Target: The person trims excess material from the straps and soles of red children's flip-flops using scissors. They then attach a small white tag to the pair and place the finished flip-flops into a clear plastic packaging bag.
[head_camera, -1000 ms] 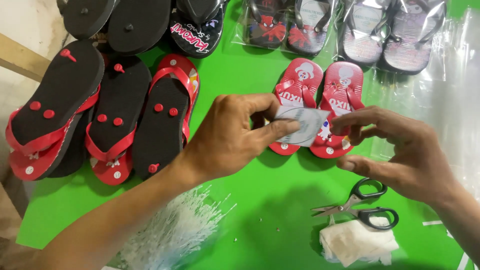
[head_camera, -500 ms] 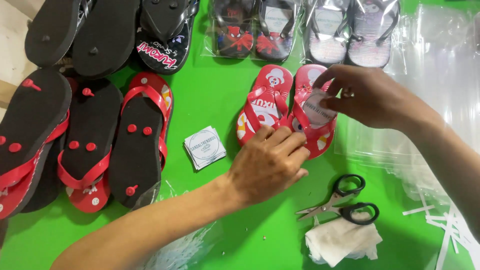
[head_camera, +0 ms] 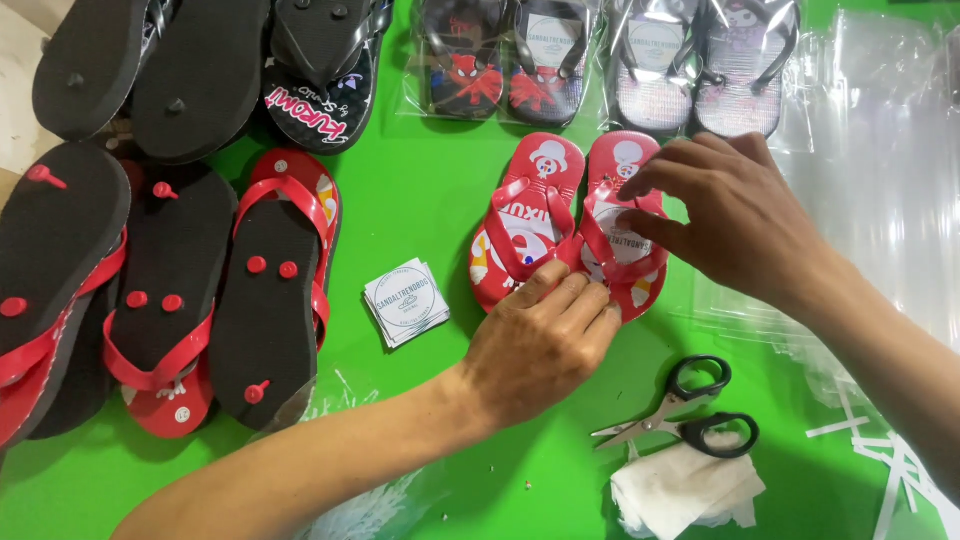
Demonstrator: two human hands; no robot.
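Note:
A pair of small red flip-flops (head_camera: 535, 215) with white cartoon prints lies on the green table (head_camera: 420, 190). My left hand (head_camera: 540, 345) rests on their heel ends, fingertips pressing the soles. My right hand (head_camera: 725, 215) covers the right sandal and pushes a round-printed white card (head_camera: 622, 243) under its red strap. A small stack of the same white cards (head_camera: 405, 302) lies on the table to the left of the pair.
Black-handled scissors (head_camera: 685, 415) and a crumpled white tissue (head_camera: 685, 490) lie at lower right. Red-and-black flip-flops (head_camera: 275, 290) are piled at left. Bagged sandal pairs (head_camera: 505, 60) line the top. Clear plastic bags (head_camera: 890, 170) lie at right, white plastic ties (head_camera: 360, 510) at the bottom.
The view has shifted. My left hand let go of the card and came down onto the sandals' heels. My right hand carried the card onto the right sandal.

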